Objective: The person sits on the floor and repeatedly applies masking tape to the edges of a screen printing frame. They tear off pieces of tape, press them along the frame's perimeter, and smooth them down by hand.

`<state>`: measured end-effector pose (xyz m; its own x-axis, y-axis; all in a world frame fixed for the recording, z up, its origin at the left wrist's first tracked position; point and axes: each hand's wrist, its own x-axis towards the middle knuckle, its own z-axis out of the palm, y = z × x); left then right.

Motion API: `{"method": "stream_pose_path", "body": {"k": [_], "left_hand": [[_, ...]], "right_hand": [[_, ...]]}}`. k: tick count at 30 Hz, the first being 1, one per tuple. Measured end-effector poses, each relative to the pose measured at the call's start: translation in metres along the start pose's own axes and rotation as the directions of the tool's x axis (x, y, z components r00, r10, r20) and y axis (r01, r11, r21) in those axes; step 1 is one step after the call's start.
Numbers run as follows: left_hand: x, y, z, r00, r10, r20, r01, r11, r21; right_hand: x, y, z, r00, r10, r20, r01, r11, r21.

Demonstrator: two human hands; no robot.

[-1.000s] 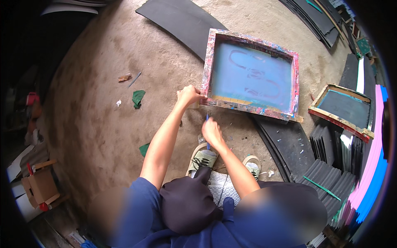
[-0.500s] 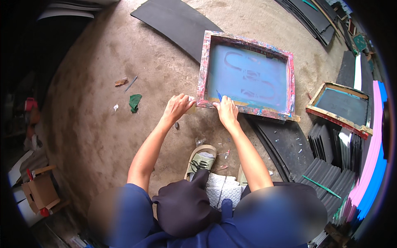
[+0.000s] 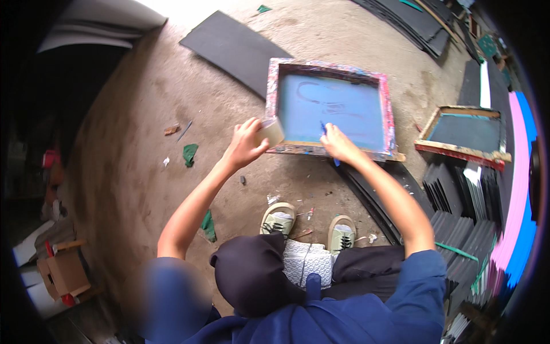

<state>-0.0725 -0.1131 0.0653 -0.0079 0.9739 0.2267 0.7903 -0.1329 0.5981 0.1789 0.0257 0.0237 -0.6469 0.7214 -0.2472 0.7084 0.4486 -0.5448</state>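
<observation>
A screen-printing frame (image 3: 388, 109) with paint-smeared wooden sides and blue mesh rests in front of me. Faint curved shapes show in its mesh. My left hand (image 3: 245, 144) grips a tape roll (image 3: 272, 132), pale and slightly blurred, beside the frame's near left corner. Over the near side of the frame, my right hand (image 3: 342, 144) is closed around a slim blue tool (image 3: 323, 126), like a pen or small cutter; its exact kind is unclear. One end of it sticks out past the fingers toward the mesh.
Dark flat sheets (image 3: 235, 49) lie beyond and beneath the frame. At right are a smaller printing frame (image 3: 458, 150), stacked black sheets (image 3: 458, 238) and upright pink sheets (image 3: 511, 212). Green scraps (image 3: 189, 153) litter the concrete floor. A cardboard box (image 3: 64, 272) stands at left.
My left hand has turned, bringing the tape roll into plain view. The right hand has moved right and inward from the frame's near edge. The whole view has shifted slightly.
</observation>
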Motion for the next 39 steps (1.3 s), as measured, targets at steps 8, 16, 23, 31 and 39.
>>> {"method": "stream_pose_path", "body": {"k": [8, 16, 23, 31, 39], "left_hand": [[0.127, 0.179, 0.117, 0.738, 0.582, 0.343, -0.604, 0.795, -0.051], [0.079, 0.213, 0.300, 0.619, 0.670, 0.409, -0.729, 0.684, -0.018], [0.057, 0.210, 0.321, 0.572, 0.671, 0.471, -0.748, 0.663, -0.037], [0.083, 0.135, 0.213, 0.619, 0.598, 0.509, -0.690, 0.723, -0.011], [0.098, 0.075, 0.190, 0.883, 0.167, 0.438, -0.189, 0.982, 0.007]], "right_hand": [[-0.130, 0.142, -0.135, 0.869, 0.320, -0.377, -0.253, 0.943, 0.218], [-0.215, 0.274, 0.005, 0.615, 0.749, -0.249, -0.550, 0.633, 0.545], [-0.214, 0.267, 0.027, 0.660, 0.639, -0.394, -0.450, 0.757, 0.475], [-0.158, 0.211, -0.056, 0.763, 0.052, -0.644, -0.040, 0.999, 0.034], [-0.090, 0.203, -0.054, 0.960, -0.032, -0.279, -0.024, 0.980, -0.197]]}}
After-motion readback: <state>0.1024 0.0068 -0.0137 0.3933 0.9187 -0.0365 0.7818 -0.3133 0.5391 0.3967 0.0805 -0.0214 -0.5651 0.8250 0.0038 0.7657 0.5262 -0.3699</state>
